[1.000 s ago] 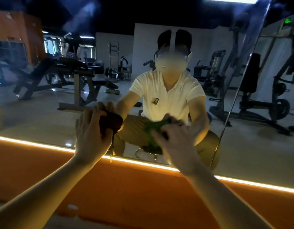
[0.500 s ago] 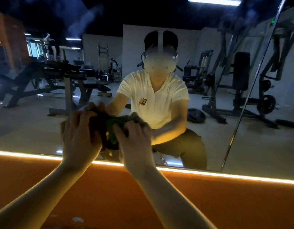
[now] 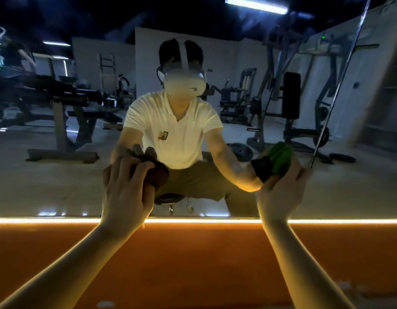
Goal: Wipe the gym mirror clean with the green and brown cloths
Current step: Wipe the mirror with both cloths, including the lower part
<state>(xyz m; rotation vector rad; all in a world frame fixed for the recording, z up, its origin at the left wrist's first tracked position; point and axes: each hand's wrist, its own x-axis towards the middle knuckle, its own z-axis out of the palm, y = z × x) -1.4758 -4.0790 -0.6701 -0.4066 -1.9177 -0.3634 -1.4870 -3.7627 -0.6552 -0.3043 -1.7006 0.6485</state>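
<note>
right hand point(image 3: 282, 195) swung out from beside left hand point(image 3: 126, 192), now well apart, fingers curled round green cloth point(image 3: 280, 159) on mirror point(image 3: 59, 186). left hand stays put, gripping brown cloth point(image 3: 158, 175) against glass. strip between hands likely wiped.

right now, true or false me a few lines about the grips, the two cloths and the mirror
1. The left grip holds the dark brown crumpled cloth against the large glass gym mirror. True.
2. The right grip holds nothing. False: it holds the bunched green cloth.
3. The two grips touch each other. False: they are well apart.
4. A glowing strip light runs along the mirror's lower edge. True.
</note>
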